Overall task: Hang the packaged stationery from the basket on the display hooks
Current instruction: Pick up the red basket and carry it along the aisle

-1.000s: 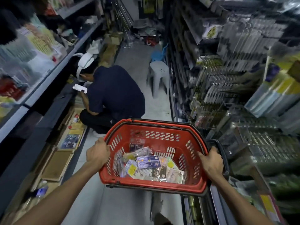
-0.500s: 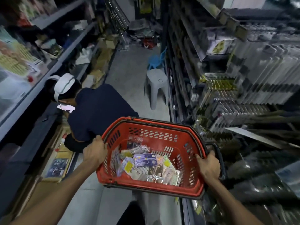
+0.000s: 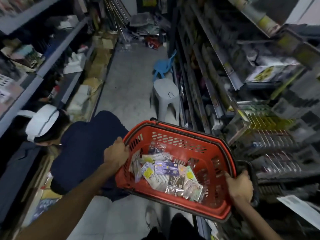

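Note:
I carry a red plastic basket [image 3: 216, 153] in front of me, tilted down to the right. Several flat packets of stationery [image 3: 166, 172] lie in a heap on its bottom. My left hand [image 3: 116, 152] grips the basket's left rim. My right hand [image 3: 239, 187] grips the right rim beside the black handle. On the right, display hooks [image 3: 270, 135] hold rows of hanging packaged goods, blurred by motion.
A person in a dark blue shirt [image 3: 86, 149] and white cap crouches at the left shelf, close to the basket. A grey stool [image 3: 165, 97] and a small blue chair [image 3: 163, 64] stand ahead in the narrow aisle. Shelving lines both sides.
The view has moved forward along the aisle past the crouching person. The basket has tilted down to the right. Both hands keep their grip on its rim.

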